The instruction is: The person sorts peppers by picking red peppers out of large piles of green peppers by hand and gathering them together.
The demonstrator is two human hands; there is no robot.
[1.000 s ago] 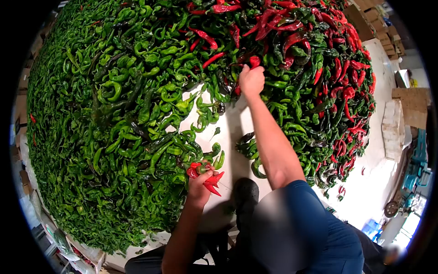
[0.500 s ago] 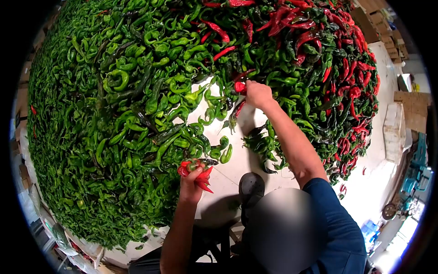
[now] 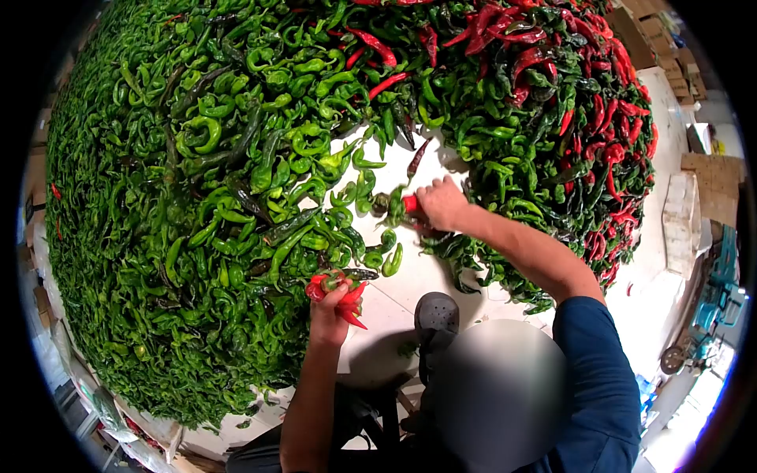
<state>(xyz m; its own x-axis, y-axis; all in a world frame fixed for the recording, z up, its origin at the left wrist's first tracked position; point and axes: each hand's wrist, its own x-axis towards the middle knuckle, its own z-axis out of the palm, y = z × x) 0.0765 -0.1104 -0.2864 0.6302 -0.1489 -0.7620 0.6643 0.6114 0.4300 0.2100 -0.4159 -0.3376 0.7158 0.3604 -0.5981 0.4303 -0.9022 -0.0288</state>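
Note:
Several red peppers (image 3: 352, 303) stick out on both sides of my left hand (image 3: 331, 311), whose fingers are wrapped round them beside the green pile. My right hand (image 3: 443, 205) is closed over the pale floor, with a red pepper (image 3: 411, 204) showing at its fingers. Green peppers (image 3: 386, 206) lie against that red one. Just above, a dark red pepper (image 3: 419, 158) rests on the floor. Loose green peppers (image 3: 392, 260) lie between my two hands.
A large heap of green peppers (image 3: 158, 236) spreads across the left. Red and green peppers (image 3: 587, 158) are heaped at the right. A dark shoe (image 3: 436, 314) stands on the floor (image 3: 386, 311). Cardboard boxes (image 3: 658, 39) are at the upper right.
My right hand has moved down from the edge of the heap onto the pale floor, with the red pepper. More floor shows above it. My left hand has barely moved.

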